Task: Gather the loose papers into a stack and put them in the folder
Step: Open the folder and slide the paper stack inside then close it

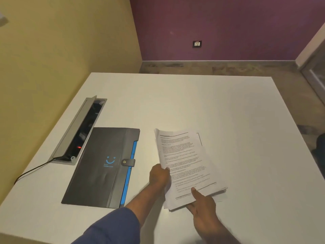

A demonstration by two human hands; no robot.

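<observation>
A stack of printed white papers (186,162) is held over the white table (193,103), right of centre. My left hand (159,176) grips the stack's left edge. At the stack's near edge my right hand (202,205) holds it, thumb on top and fingers underneath. The sheets are roughly squared, with a few edges fanned at the near right corner. To the left lies a dark grey folder (100,166), flat and closed, with a blue smiley logo, a blue edge strip and a snap tab on its right side.
An open grey cable box (79,131) is sunk into the table left of the folder, and a black cable (33,171) runs from it toward the left edge. Yellow and purple walls stand behind. Floor shows beyond the far and right edges.
</observation>
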